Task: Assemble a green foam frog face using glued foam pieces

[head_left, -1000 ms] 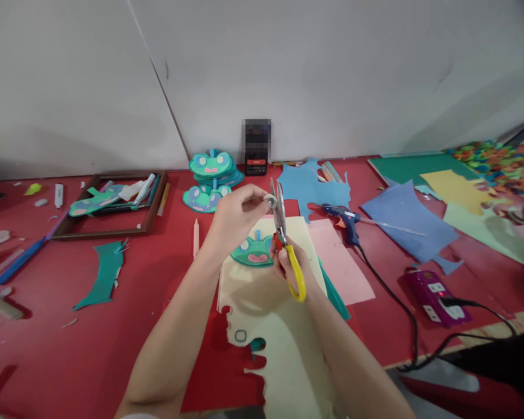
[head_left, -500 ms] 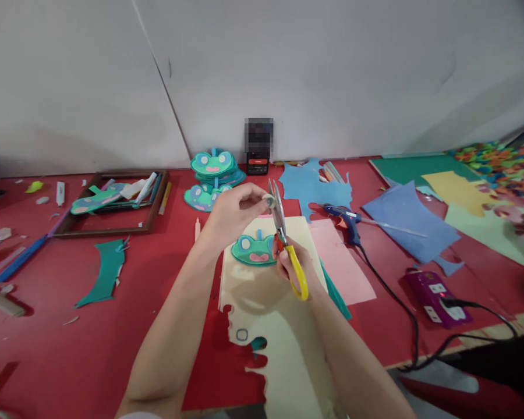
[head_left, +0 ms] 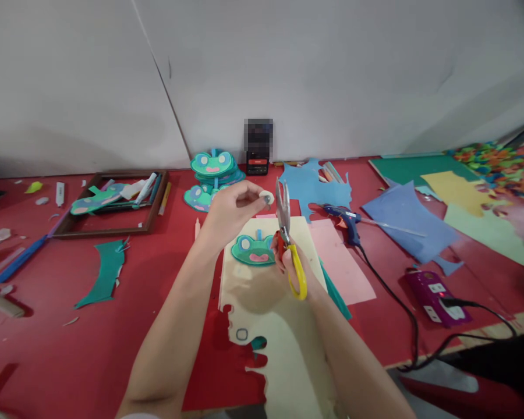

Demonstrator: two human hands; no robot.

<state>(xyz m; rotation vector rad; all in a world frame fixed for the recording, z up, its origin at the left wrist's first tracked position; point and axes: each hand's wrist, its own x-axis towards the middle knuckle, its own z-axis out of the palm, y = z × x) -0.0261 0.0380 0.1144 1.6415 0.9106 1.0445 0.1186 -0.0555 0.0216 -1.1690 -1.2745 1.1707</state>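
Note:
Pinched in the fingertips of my left hand (head_left: 238,210) is a small cream-coloured foam piece (head_left: 267,195), roughly round. My right hand (head_left: 299,259) is closed round the yellow and red handles of a pair of scissors (head_left: 283,210). Their blades point up, slightly parted, just to the right of the small piece and apart from it. Below the hands, a green frog-face cutout (head_left: 251,251) with a pink mouth lies on a cream foam sheet (head_left: 288,331), partly covered by my right hand. That sheet has a ragged, cut-away left edge.
More frog faces (head_left: 212,164) are stacked at the back beside a phone (head_left: 257,163). A brown frame (head_left: 109,233) with pens stands left. To the right lie a glue gun (head_left: 347,216), its cord, blue and pink foam sheets (head_left: 336,256), and a purple power strip (head_left: 439,297).
The scissors have shifted slightly right, away from the small piece. My left hand has turned the foam piece so more of its pale face shows.

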